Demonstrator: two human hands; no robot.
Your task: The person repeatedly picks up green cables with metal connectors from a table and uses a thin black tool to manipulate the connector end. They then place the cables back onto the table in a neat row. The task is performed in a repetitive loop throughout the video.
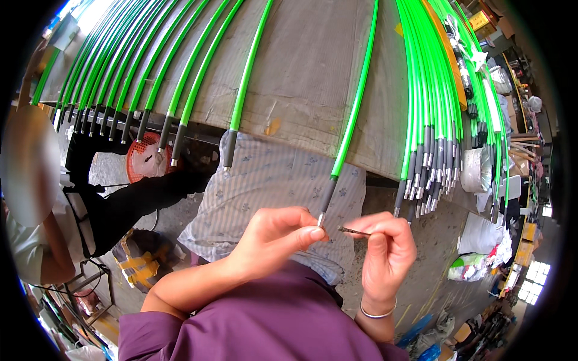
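Observation:
A long bright green rod [359, 90] lies on the grey-brown covered table and juts over its near edge toward me. Its end has a dark grey sleeve [327, 195] and a thin silver metal tip [321, 221]. My left hand [274, 237] pinches that tip between thumb and fingers. Just right of it, my right hand [388, 249] grips a small, thin, dark stick-like tool [355, 231], pointing left toward the tip with a gap between. The tool's exact kind is too small to tell.
Several similar green rods [198, 42] are spread across the left of the table [301, 66]; a dense bundle [424, 90] lies at right. Patterned cloth [235, 192] hangs below the edge. A person [51, 228] sits at left near a red plastic basket [137, 171].

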